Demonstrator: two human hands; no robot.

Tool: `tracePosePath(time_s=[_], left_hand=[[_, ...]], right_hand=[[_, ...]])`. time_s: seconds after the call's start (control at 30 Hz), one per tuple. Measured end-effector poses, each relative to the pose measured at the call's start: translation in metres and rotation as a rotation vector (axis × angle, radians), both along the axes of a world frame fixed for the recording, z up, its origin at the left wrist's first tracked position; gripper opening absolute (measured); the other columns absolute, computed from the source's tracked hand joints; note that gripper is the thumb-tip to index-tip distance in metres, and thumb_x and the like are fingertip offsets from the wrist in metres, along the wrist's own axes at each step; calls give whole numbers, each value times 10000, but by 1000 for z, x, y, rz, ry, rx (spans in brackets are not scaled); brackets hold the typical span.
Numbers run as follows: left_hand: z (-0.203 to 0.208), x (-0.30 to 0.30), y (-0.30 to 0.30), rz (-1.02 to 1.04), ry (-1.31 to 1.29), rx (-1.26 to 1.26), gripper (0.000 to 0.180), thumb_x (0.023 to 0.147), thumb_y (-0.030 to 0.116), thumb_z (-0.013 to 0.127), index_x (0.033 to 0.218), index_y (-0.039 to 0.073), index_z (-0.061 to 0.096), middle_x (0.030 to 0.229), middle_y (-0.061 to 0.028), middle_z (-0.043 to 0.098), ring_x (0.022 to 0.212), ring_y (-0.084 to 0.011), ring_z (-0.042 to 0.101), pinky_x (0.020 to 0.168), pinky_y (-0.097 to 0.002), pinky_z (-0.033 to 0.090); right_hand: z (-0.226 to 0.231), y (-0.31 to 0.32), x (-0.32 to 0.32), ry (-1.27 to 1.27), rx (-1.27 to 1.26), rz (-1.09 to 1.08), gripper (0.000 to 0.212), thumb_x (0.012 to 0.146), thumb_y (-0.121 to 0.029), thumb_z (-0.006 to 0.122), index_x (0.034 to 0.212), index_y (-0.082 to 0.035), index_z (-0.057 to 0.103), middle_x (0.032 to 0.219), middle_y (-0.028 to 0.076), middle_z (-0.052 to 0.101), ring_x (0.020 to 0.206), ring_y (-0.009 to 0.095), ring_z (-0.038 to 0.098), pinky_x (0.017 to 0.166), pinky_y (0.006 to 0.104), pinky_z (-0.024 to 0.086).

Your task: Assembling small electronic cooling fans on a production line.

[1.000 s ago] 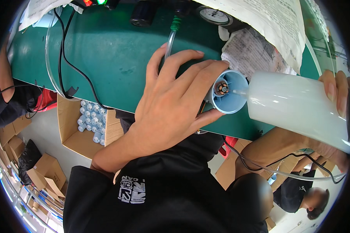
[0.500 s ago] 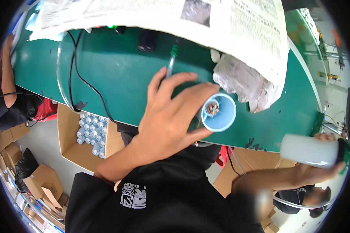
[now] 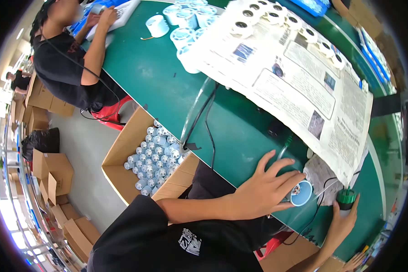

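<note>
My left hand [image 3: 263,192] is closed around a light-blue plastic cup-shaped housing [image 3: 306,195], its open end turned up; coppery metal parts show inside. At the right, my right hand [image 3: 343,225] has its fingers wrapped round a bottle with a green and black cap [image 3: 347,196]; most of the bottle's body is hidden by the hand and cap. A clear tube with a green fitting [image 3: 287,141] points out from under the newspaper cover [image 3: 299,90], just beyond my left fingers. A crumpled grey wrapped block [image 3: 319,172] lies beside the housing.
White round parts [image 3: 241,28] stand in rows on the cover. More blue housings [image 3: 186,56] sit at the far left of the green table [image 3: 140,68]. A cardboard box [image 3: 127,136] below the edge holds several housings. Black cables [image 3: 208,122] cross the edge. A co-worker [image 3: 61,59] sits left.
The view has swung, so more of the table's far left shows. My right hand has brought the bottle from out at the right to near the wrapped block. My left hand keeps the housing.
</note>
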State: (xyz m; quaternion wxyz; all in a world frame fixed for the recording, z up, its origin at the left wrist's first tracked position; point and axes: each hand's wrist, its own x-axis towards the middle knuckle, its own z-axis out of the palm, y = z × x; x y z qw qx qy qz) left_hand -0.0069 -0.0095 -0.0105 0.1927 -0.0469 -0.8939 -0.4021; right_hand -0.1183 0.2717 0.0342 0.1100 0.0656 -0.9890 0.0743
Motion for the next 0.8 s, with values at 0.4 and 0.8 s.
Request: tracePosePath(time_s=[0.4, 0.8], left_hand=[[6, -2, -2, -13, -37, -67, 631, 807, 356, 739, 1316, 63, 507, 1260, -79, 576, 1271, -284, 433, 1122, -585, 214], [4, -4, 1, 8, -11, -57, 628, 778, 346, 768, 1292, 69, 537, 1212, -71, 597, 1193, -260, 504, 1115, -533, 250]], right_hand=[[92, -304, -42, 389, -249, 1420, 175, 745, -37, 649, 915, -29, 607, 924, 129, 589, 857, 297, 634, 692, 382, 529], [49, -361, -84, 1002, 97, 1459, 71, 686, -98, 651, 659, -99, 586, 710, 14, 578, 739, 170, 580, 665, 285, 444]])
